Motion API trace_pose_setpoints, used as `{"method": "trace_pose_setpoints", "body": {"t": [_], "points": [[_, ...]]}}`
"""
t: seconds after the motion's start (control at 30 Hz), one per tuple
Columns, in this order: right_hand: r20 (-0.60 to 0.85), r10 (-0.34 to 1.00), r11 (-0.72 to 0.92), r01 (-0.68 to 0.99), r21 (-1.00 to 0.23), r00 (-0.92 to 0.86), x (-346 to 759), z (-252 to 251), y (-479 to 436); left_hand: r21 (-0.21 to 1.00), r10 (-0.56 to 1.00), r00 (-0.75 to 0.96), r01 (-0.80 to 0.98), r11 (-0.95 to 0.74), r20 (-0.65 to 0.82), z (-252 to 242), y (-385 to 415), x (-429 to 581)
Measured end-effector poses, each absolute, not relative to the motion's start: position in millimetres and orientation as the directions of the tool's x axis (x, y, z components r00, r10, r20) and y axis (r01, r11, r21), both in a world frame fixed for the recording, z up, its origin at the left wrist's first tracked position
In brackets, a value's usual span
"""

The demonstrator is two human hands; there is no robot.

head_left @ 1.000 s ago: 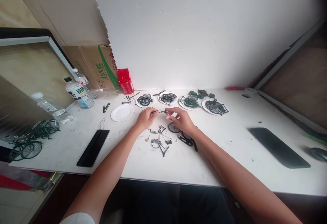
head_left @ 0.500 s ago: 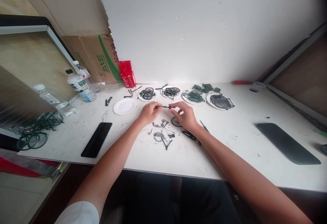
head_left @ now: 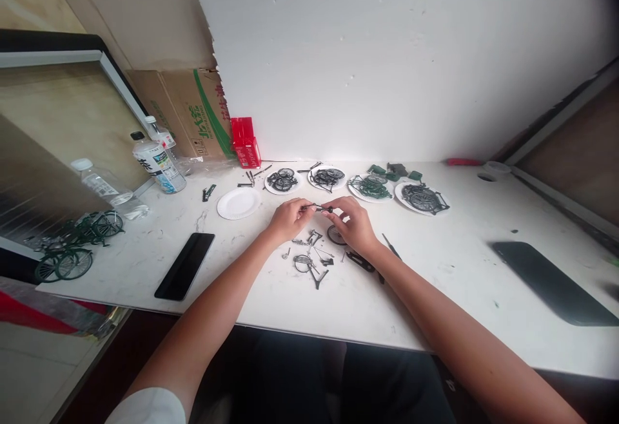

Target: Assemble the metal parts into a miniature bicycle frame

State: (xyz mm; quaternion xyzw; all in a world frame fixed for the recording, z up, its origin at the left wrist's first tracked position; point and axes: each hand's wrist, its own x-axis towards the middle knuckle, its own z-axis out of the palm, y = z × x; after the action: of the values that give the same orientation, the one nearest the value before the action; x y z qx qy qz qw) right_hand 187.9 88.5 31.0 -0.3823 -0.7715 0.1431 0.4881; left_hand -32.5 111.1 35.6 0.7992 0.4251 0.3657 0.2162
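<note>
Between my two hands is a small, thin dark part (head_left: 320, 208), held level above the table; it looks like a piece of a model bicycle, but its exact kind is too small to tell. My left hand (head_left: 291, 216) pinches its left end with thumb and fingertips. At the other end, my right hand (head_left: 353, 221) is closed on it by the fingertips. Below the hands lie loose model bicycle parts: a small wheel (head_left: 303, 263), a forked dark piece (head_left: 319, 278) and several others. A second wheel (head_left: 335, 235) is partly hidden by my right hand.
White plates of model parts (head_left: 282, 181) line the back, beside a bare paper plate (head_left: 238, 203). Assembled green model bicycles (head_left: 72, 263) and a phone (head_left: 184, 266) lie left. Dark pliers-like tool (head_left: 360, 261) sits under my right wrist. Bottles (head_left: 159, 166) and a red box (head_left: 245, 142) stand behind.
My hands have come slightly closer together around the small dark part. The whole view has shifted a little; the loose parts on the table look the same.
</note>
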Motion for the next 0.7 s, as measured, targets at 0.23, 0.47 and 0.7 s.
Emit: {"method": "trace_pose_setpoints", "body": {"t": [0.23, 0.47, 0.7], "points": [[0.625, 0.748, 0.644, 0.468, -0.605, -0.222, 187.9, 32.3, 88.0, 0.626, 0.822, 0.337, 0.535, -0.568, 0.458, 34.8, 111.5, -29.4], [0.619, 0.747, 0.650, 0.468, -0.599, -0.245, 189.6, 32.7, 87.7, 0.626, 0.791, 0.332, 0.484, -0.611, 0.515, 30.2, 115.0, -30.1], [0.615, 0.748, 0.648, 0.468, -0.600, -0.248, 190.3, 30.4, 89.1, 0.604, 0.770, 0.316, 0.485, -0.633, 0.553, 29.6, 115.4, -28.7]]}}
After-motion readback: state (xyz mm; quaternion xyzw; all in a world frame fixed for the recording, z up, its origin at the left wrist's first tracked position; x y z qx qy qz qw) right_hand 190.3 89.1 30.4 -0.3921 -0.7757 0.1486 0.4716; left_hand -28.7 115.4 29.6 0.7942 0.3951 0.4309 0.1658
